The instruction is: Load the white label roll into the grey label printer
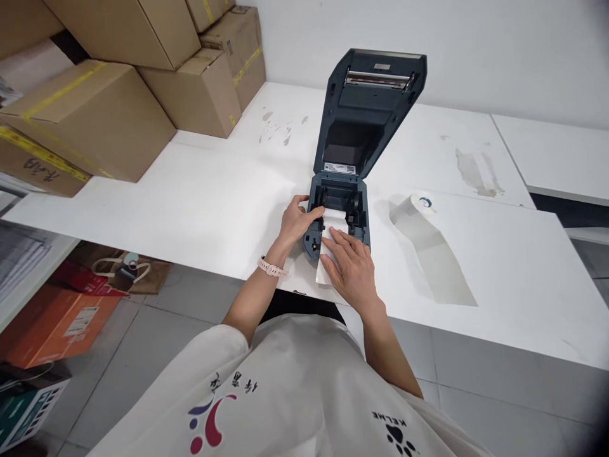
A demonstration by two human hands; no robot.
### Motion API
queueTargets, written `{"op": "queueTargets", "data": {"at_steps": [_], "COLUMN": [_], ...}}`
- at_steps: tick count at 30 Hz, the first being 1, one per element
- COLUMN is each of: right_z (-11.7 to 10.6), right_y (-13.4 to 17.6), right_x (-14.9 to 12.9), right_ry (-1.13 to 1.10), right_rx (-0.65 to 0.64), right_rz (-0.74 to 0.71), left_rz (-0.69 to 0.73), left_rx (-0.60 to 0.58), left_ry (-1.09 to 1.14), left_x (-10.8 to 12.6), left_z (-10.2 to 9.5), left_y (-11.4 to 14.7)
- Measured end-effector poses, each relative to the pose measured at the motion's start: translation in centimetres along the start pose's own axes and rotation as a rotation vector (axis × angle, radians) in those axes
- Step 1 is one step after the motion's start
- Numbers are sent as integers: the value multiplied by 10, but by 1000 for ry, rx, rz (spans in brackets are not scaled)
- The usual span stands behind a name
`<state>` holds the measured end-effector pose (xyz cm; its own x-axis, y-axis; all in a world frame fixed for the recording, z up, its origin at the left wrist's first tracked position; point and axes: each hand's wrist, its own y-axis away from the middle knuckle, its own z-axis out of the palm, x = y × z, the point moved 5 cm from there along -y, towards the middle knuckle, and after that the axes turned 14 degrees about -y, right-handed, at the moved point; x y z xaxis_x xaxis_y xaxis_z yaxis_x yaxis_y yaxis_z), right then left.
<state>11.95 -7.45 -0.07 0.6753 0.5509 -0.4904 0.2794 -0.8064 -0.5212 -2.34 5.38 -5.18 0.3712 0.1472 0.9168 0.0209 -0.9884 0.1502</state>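
A dark label printer (311, 190) stands on the white table with its lid (354, 108) tilted up and back. Inside its base lies a white label roll (335, 219), and a strip of its paper (322, 274) hangs out over the front. My left hand (295, 222) rests at the printer's left rim, thumb reaching inside to the roll, fingers apart around the edge. On the paper strip lies my right hand (349, 266), its fingers stretched flat over the label paper. The palm hides part of the printer's front right.
Right of the printer, another white paper roll (413, 212) lies partly unrolled on the white table (228, 209). Stacked cardboard boxes (95, 120) fill the back left. An orange box (61, 324) sits below at the left. The table's front edge runs close to my body.
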Motion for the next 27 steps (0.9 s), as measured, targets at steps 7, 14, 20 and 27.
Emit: {"op": "queueTargets", "data": {"at_steps": [7, 14, 20, 27], "right_z": [-2, -69, -95, -86], "right_y": [5, -56, -197, -175], "right_x": [2, 52, 124, 97], "right_ry": [-85, -329, -708, -726], "right_rx": [-17, 414, 451, 413], "right_rz": [60, 236, 401, 356], "left_rz": [117, 314, 317, 168], "left_rx": [141, 15, -35, -266], "left_ry": [-183, -112, -62, 188], "left_x": [11, -13, -21, -23], "left_z": [-10, 15, 12, -11], "left_y": [46, 120, 114, 107]}}
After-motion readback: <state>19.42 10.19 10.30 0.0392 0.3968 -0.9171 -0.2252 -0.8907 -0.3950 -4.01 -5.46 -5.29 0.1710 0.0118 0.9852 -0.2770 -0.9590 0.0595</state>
